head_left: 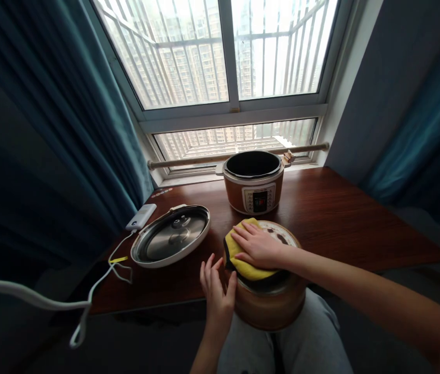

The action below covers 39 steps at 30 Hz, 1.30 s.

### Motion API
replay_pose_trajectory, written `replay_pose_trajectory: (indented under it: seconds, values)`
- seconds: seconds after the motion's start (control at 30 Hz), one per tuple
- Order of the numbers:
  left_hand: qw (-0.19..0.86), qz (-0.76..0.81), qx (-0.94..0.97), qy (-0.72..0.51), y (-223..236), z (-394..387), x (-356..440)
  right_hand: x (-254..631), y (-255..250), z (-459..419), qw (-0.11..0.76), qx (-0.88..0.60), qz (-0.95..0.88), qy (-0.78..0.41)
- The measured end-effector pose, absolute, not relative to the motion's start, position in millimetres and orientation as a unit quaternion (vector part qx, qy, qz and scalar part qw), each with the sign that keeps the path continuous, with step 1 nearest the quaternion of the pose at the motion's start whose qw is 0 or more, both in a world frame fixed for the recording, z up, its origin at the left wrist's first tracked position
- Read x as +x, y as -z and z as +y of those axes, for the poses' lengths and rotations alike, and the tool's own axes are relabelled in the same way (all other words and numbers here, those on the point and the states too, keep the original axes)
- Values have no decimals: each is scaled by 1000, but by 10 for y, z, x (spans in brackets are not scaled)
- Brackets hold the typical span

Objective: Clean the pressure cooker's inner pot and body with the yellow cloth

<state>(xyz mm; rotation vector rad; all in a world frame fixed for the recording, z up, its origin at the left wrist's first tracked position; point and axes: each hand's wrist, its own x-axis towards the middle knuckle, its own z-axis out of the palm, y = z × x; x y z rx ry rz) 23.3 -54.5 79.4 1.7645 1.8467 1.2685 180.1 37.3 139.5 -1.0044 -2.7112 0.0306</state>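
Observation:
A yellow cloth with a dark edge (248, 269) lies over the left part of a round brown pot-like object (270, 306) close to my lap. My right hand (258, 246) rests flat on the cloth, fingers stretched out and pressing it down. The uncovered part of the object's top is pale with dark brown marks; I cannot tell whether it is a lid or a base. My left hand (219, 291) is open at the object's left side, fingers spread and the thumb close to the cloth. Whether it touches the object is unclear.
A brown electric cooker (235, 193) with a dark inside stands behind, near the window. Left of it lies a detached round lid (179, 254), inner side up. A white power strip (141, 216) and white cable (99, 283) are at the left of the wooden table (332, 223).

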Motion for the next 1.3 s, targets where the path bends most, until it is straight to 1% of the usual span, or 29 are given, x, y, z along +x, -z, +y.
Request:
replay_pose_trajectory:
  seconds: [0.1, 0.17, 0.23, 0.3, 0.4, 0.43, 0.53, 0.7, 0.77, 0.9, 0.97, 1.03, 1.1, 1.17, 1.3]
  values:
    - [147, 637, 618, -437, -783, -535, 225, 1836, -1368, 202, 121, -337, -934, -16]
    - [152, 639, 616, -435, -789, -533, 217, 1938, -1358, 223, 113, -357, -927, -22]
    - [159, 641, 613, -433, -798, -534, 213, 2097, -1350, 354, 107, -405, -907, -36]
    - [164, 642, 613, -430, -803, -536, 213, 2297, -1333, 542, 117, -477, -865, -96]
    - [161, 643, 616, -426, -800, -542, 214, 2607, -1258, 760, 180, -558, -758, -287]
    - [158, 642, 619, -424, -796, -544, 214, 2697, -1216, 784, 199, -563, -732, -327]
    - [153, 639, 625, -421, -785, -547, 214, 2903, -1037, 678, 259, -566, -695, -361]
    - [153, 633, 620, -438, -779, -546, 227, 3026, -667, 85, 463, -527, -562, -438]
    - [157, 633, 616, -441, -786, -548, 229, 2994, -552, -198, 499, -536, -537, -418]
    - [177, 632, 622, -428, -808, -550, 227, 2779, -415, -722, 504, -625, -477, -356]
    - [188, 633, 618, -426, -822, -551, 230, 2621, -377, -937, 499, -667, -467, -296]
    - [197, 635, 612, -428, -838, -555, 234, 2464, -357, -1098, 513, -677, -490, -197]
    - [206, 634, 608, -430, -853, -561, 235, 2329, -368, -1190, 524, -649, -545, -81]
    - [214, 633, 604, -435, -861, -567, 230, 2224, -426, -1218, 499, -599, -627, 5]
    - [223, 625, 594, -455, -820, -557, 221, 2082, -636, -1166, 417, -495, -759, 74]
